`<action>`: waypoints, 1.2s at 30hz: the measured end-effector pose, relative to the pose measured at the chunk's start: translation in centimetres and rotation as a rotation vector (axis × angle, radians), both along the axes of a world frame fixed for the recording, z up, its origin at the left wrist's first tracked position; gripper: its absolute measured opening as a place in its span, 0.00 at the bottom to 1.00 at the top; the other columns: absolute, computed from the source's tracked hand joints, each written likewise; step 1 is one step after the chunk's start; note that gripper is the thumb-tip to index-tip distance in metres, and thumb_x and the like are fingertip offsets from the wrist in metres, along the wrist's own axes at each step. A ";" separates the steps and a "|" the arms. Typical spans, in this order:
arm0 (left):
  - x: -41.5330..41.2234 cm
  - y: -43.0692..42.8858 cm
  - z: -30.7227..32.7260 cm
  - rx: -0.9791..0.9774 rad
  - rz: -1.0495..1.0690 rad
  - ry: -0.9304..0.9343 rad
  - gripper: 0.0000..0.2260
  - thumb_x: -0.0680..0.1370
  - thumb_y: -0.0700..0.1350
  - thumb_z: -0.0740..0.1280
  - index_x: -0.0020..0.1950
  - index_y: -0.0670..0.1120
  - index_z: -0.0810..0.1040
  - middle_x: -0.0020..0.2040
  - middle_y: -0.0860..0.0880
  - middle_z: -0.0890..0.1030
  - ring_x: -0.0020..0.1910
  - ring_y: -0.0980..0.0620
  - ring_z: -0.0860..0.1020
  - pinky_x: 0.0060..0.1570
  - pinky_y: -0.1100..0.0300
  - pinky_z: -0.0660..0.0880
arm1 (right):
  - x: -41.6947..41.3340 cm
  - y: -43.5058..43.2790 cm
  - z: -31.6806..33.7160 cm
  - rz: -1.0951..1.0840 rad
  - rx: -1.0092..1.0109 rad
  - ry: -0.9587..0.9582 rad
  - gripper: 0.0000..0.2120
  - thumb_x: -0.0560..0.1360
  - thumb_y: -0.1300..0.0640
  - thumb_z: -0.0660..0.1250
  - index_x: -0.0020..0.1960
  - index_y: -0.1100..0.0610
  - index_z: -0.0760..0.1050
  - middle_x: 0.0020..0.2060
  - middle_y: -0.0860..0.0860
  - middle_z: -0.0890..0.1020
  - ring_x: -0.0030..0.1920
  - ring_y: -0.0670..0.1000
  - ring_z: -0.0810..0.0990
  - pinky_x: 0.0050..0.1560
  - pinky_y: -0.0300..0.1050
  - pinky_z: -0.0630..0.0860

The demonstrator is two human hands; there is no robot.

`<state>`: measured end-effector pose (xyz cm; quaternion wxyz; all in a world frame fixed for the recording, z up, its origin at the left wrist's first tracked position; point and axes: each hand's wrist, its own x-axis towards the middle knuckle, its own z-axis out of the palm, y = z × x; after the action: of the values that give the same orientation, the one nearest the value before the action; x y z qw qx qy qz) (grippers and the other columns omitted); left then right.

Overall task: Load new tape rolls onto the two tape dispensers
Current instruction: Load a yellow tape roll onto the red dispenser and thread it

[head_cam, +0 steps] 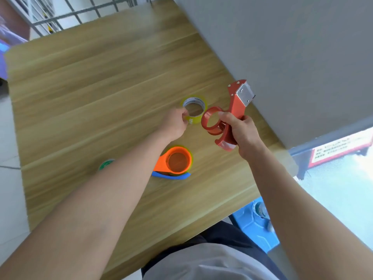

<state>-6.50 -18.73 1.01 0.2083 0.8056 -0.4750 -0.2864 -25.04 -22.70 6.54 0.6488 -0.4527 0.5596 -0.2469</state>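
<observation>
My right hand (241, 134) grips the handle of a red tape dispenser (234, 110) held above the wooden table (90, 87); its round hub is empty and its metal blade points up and away. My left hand (174, 123) pinches the near rim of a yellow tape roll (198, 118) lying flat on the table just left of the red hub. An orange and blue tape dispenser (173, 163) lies on the table nearer to me, with a yellowish roll around its hub. A green-cored roll (106, 164) peeks out from behind my left forearm.
A grey wall (292, 47) runs along the table's right edge. A blue plastic stool or bin (254, 225) sits on the floor at the near right. A metal wire rack (66, 15) stands beyond the table's far edge.
</observation>
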 end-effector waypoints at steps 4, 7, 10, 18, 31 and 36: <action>-0.7 -1.3 -1.4 -0.009 -0.114 -0.087 0.16 0.74 0.34 0.63 0.62 0.39 0.74 0.64 0.39 0.73 0.63 0.41 0.72 0.61 0.57 0.67 | -1.0 -0.8 -1.1 -0.001 0.008 0.043 0.12 0.65 0.51 0.75 0.43 0.56 0.78 0.28 0.45 0.83 0.29 0.45 0.84 0.29 0.38 0.77; -1.1 -2.1 -2.2 0.034 -0.213 -0.168 0.18 0.75 0.35 0.61 0.66 0.39 0.71 0.67 0.39 0.72 0.67 0.41 0.69 0.67 0.53 0.65 | -1.5 -1.2 -1.6 -0.004 0.012 0.058 0.12 0.65 0.50 0.75 0.43 0.56 0.79 0.28 0.46 0.83 0.28 0.44 0.83 0.27 0.36 0.76; -1.1 -2.9 -2.8 0.090 -0.248 -0.242 0.19 0.76 0.37 0.62 0.68 0.41 0.70 0.66 0.38 0.73 0.66 0.39 0.69 0.66 0.51 0.65 | -1.9 -1.6 -1.8 0.009 0.008 0.069 0.14 0.64 0.49 0.75 0.43 0.57 0.79 0.31 0.48 0.83 0.30 0.45 0.83 0.29 0.36 0.76; -0.4 -2.7 -3.0 0.143 -0.269 -0.345 0.09 0.76 0.42 0.64 0.53 0.41 0.80 0.55 0.38 0.81 0.58 0.38 0.75 0.57 0.53 0.68 | -1.4 -2.2 -1.9 0.039 -0.005 0.082 0.12 0.63 0.48 0.74 0.39 0.54 0.79 0.32 0.48 0.83 0.33 0.48 0.82 0.39 0.45 0.80; 5.5 2.0 8.2 -0.312 0.600 0.709 0.11 0.77 0.42 0.64 0.57 0.39 0.78 0.47 0.44 0.82 0.42 0.49 0.80 0.45 0.57 0.78 | 6.1 -0.9 2.8 0.134 -0.086 -0.046 0.11 0.65 0.48 0.74 0.42 0.53 0.79 0.33 0.46 0.83 0.31 0.43 0.83 0.33 0.39 0.77; 7.8 7.5 11.7 -0.416 0.685 0.769 0.05 0.77 0.42 0.65 0.44 0.43 0.78 0.42 0.45 0.81 0.40 0.49 0.80 0.46 0.53 0.78 | 10.7 1.7 4.7 0.251 -0.128 -0.105 0.09 0.65 0.49 0.74 0.40 0.53 0.79 0.32 0.46 0.82 0.31 0.44 0.82 0.36 0.41 0.77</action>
<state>1.28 -11.25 12.75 0.6026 0.6933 -0.1221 -0.3759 -14.36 -21.04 11.26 0.6727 -0.5462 0.4468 -0.2224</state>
